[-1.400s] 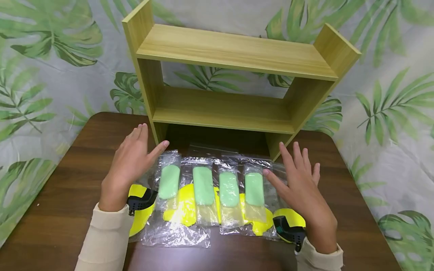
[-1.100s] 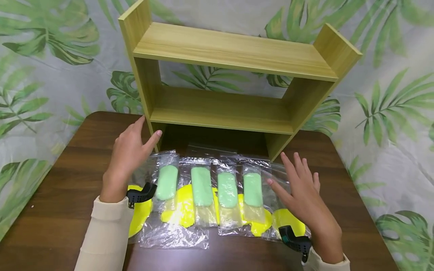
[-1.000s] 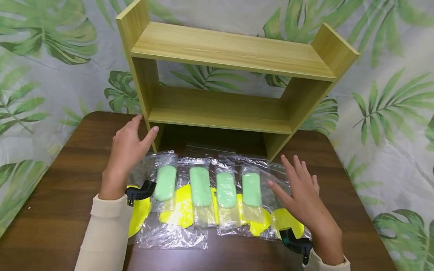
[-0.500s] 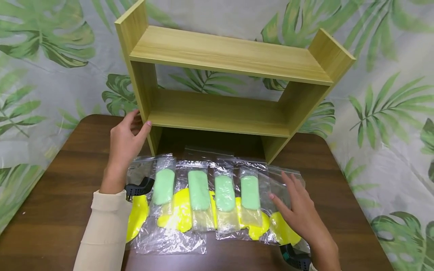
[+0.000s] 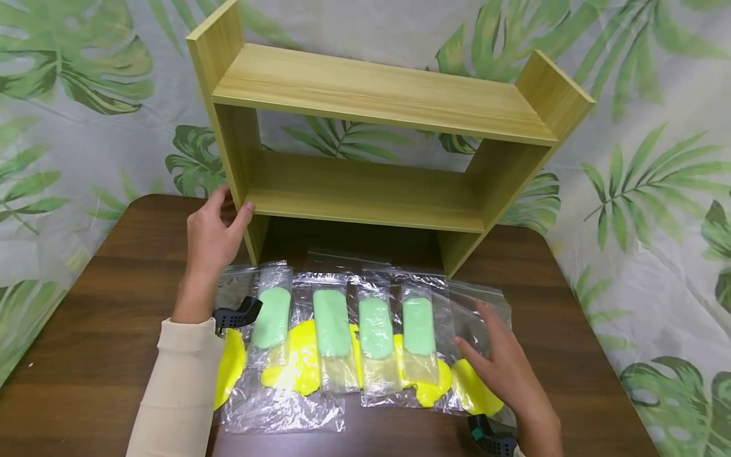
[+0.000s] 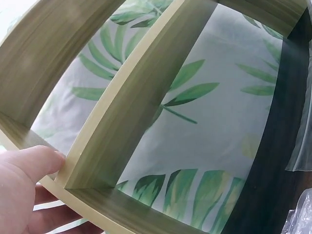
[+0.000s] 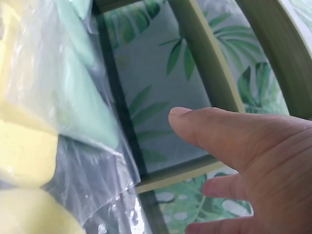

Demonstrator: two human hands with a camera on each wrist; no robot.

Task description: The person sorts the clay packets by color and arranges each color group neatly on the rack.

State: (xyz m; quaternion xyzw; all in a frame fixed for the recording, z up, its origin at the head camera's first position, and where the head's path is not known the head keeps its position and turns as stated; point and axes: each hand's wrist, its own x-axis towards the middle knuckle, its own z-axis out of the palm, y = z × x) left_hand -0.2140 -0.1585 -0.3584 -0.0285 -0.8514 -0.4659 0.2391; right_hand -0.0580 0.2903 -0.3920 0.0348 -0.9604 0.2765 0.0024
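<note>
My left hand [image 5: 212,238] grips the left side panel of a light wooden desktop shelf [image 5: 365,190]. In the left wrist view, the thumb [image 6: 46,161] lies by the middle board and the other fingers pass outside the panel. Over the right end of a row of clear zip bags [image 5: 285,412] hovers my right hand [image 5: 511,374], fingers loosely spread and holding nothing. Small bags with pale green slabs [image 5: 332,324] lie across larger bags holding flattened yellow pieces [image 5: 302,355]. The right wrist view has the right hand [image 7: 263,156] in front of the shelf's right side panel.
The shelf stands at the back of a dark brown wooden table [image 5: 85,330], directly behind the bags. A leaf-patterned cloth [image 5: 645,127] hangs behind it. Each wrist carries a black camera mount [image 5: 238,313].
My left hand has moved from above the bags to the shelf's left side and taken hold of it. My right hand has come lower and nearer over the rightmost bag.
</note>
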